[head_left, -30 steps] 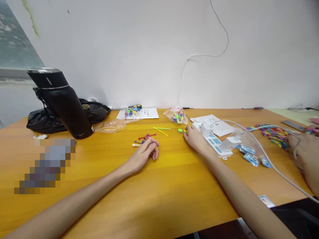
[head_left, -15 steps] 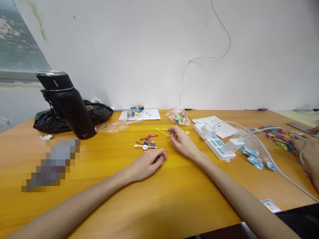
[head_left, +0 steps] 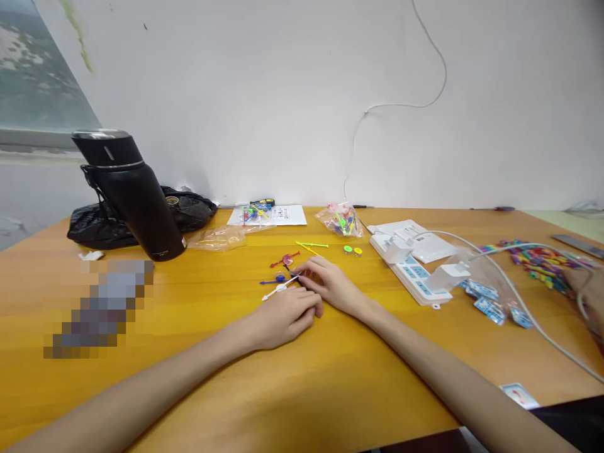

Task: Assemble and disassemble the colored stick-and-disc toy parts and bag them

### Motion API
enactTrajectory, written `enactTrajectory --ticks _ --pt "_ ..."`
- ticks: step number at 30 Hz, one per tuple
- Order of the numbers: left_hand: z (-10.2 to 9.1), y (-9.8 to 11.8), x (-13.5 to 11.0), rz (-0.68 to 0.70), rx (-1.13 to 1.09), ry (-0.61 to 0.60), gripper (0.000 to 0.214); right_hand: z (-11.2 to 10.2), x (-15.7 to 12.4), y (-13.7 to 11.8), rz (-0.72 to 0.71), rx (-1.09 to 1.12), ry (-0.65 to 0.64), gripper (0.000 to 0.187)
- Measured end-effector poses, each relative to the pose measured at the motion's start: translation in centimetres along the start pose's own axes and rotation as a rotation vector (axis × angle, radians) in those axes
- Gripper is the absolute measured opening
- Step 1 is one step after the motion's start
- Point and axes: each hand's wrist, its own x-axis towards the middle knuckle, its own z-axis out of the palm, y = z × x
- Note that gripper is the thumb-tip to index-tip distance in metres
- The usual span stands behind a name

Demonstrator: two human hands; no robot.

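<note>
My left hand (head_left: 285,314) rests on the table with its fingers curled together, just in front of a white plastic arrow spinner (head_left: 281,288); whatever its fingers hold, if anything, is hidden. My right hand (head_left: 333,286) touches it from the right, thumb and fingers closed at a black arrow spinner (head_left: 289,270), mostly covered. A blue arrow spinner (head_left: 271,282) lies behind the white one, and a red arrow spinner (head_left: 287,258) farther back. Beyond my right hand are a green arrow (head_left: 316,245), a yellow arrow (head_left: 310,250), a green disc (head_left: 348,250) and a yellow disc (head_left: 358,251).
A black bottle (head_left: 141,201) stands at left by a black bag (head_left: 193,211) and a blurred object (head_left: 104,305). Bagged spinners (head_left: 343,221) lie at the back. At right are a power strip (head_left: 410,274), cables, colourful pieces (head_left: 538,261) and another person's hand (head_left: 587,289).
My right hand has come left and nearer, from beside the discs to the black spinner. The white spinner has tilted and shifted nearer; the spinners are more spread out.
</note>
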Motion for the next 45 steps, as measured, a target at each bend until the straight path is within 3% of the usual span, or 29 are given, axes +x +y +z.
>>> enactTrajectory --ticks 7,12,15,20,25,28,33,39,42,45 --pt "-0.1 -0.2 0.1 -0.145 -0.095 0.067 0.018 -0.1 0.1 0.8 0.08 0.035 0.073 0.013" --pt "0.1 -0.1 0.1 -0.101 0.002 0.087 0.019 -0.1 0.1 0.6 -0.061 0.021 0.013 0.025" --pt "0.2 0.0 0.0 -0.06 0.119 0.08 0.016 0.1 0.0 0.6 -0.095 -0.027 -0.013 0.023" --pt "0.4 -0.1 0.0 -0.158 0.235 0.157 0.015 0.0 -0.1 0.8 -0.004 -0.045 0.073 0.018" --pt "0.1 0.0 0.1 -0.234 0.197 0.208 0.015 -0.3 0.0 0.7 0.038 -0.071 0.162 0.017" --pt "-0.1 0.0 0.1 -0.264 0.152 0.246 0.014 -0.5 0.2 0.8 0.078 -0.089 0.28 0.017" --pt "-0.3 -0.4 0.2 -0.351 0.054 0.319 0.011 -0.8 0.5 0.9 0.204 0.156 0.451 0.02" --pt "-0.3 -1.3 0.2 -0.415 0.036 0.408 0.011 -0.6 0.9 0.1 0.291 0.68 0.313 0.027" --pt "-0.4 -1.5 0.1 -0.401 0.045 0.421 0.011 -0.5 0.9 0.0 0.309 0.697 0.278 0.029" --pt "-0.4 -1.4 0.2 -0.378 0.041 0.395 0.011 -0.5 0.6 0.3 0.342 0.512 0.308 0.028"
